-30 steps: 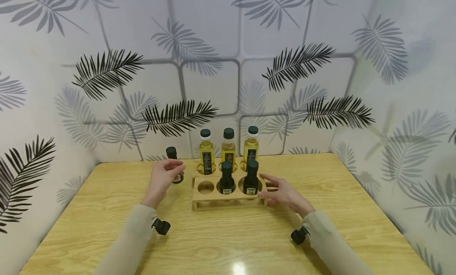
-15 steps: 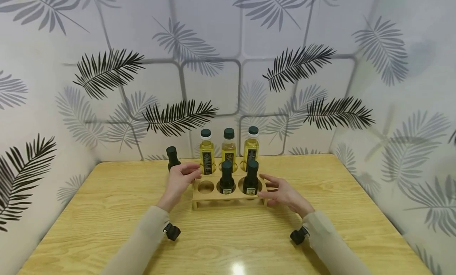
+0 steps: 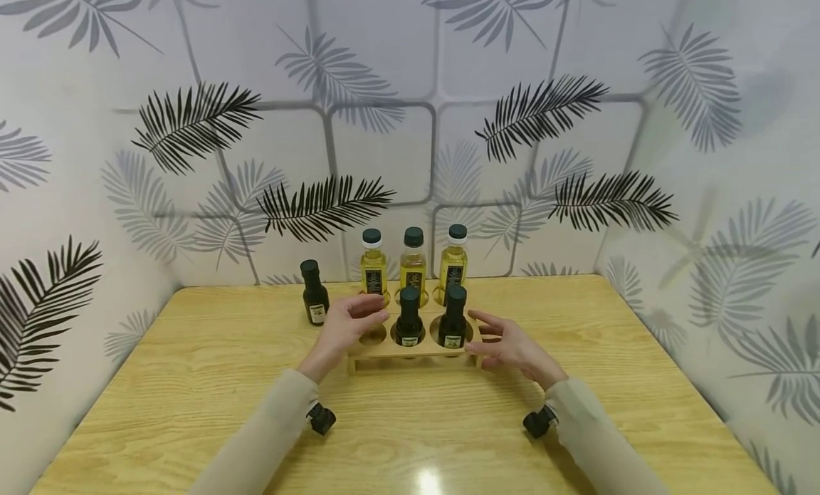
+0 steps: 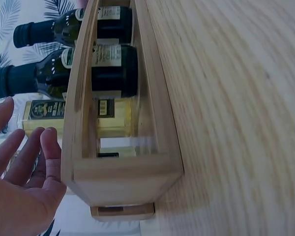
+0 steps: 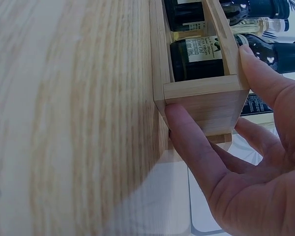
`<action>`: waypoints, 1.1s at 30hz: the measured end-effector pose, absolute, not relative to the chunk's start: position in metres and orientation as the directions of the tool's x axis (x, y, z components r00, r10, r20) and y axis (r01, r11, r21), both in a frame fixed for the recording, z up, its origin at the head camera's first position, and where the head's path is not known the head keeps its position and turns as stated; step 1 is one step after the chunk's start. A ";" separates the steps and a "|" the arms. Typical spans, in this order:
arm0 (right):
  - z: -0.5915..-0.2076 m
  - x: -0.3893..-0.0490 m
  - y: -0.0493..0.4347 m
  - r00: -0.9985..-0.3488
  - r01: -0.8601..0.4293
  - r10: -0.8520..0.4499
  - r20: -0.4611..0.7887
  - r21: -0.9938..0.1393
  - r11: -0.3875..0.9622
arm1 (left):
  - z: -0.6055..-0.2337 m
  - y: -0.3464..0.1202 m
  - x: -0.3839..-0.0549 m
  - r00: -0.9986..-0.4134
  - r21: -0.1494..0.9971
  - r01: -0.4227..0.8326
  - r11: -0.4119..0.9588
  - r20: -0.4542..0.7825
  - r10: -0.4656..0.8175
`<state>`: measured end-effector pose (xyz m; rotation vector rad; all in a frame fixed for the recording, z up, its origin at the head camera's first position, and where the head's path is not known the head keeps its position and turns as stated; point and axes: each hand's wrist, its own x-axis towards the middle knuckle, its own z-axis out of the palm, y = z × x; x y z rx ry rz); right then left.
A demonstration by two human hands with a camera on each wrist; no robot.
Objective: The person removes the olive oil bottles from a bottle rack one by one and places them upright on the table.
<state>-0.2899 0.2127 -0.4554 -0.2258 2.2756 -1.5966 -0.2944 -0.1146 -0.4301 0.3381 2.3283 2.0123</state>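
The two-tier wooden bottle rack (image 3: 416, 350) stands on the table. Three yellow oil bottles (image 3: 454, 260) with green caps fill its back row. In the front row, one dark bottle (image 3: 409, 317) sits in the middle hole and another dark bottle (image 3: 454, 317) in the right hole. My left hand (image 3: 342, 335) hovers over the rack's left end with loosely bent fingers and nothing in them, partly covering the front-left hole (image 3: 374, 336). My right hand (image 3: 512, 349) holds the rack's right end, its fingers against the end panel (image 5: 206, 105) in the right wrist view.
A third dark bottle (image 3: 315, 299) stands upright on the table, left of the rack and behind my left hand. The wooden table (image 3: 410, 424) meets a leaf-patterned wall (image 3: 378, 153) close behind the bottles.
My left hand has come away from the dark bottle on the left and moved right, over the rack's left end. That bottle stays standing. The right hand keeps its place.
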 end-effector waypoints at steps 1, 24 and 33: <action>-0.455 -0.290 0.213 -0.926 0.071 -0.325 -0.192 -0.934 0.351 | -0.430 -0.113 -0.294 -0.975 0.981 0.134 0.138 0.106 0.195; -0.462 -0.289 0.211 -0.931 0.077 -0.312 -0.189 -0.938 0.339 | -0.446 -0.071 -0.289 -0.966 0.966 0.225 0.127 0.205 0.156; -0.457 -0.288 0.210 -0.933 0.085 -0.303 -0.194 -0.937 0.338 | -0.444 -0.069 -0.291 -0.966 0.958 0.229 0.174 0.201 0.165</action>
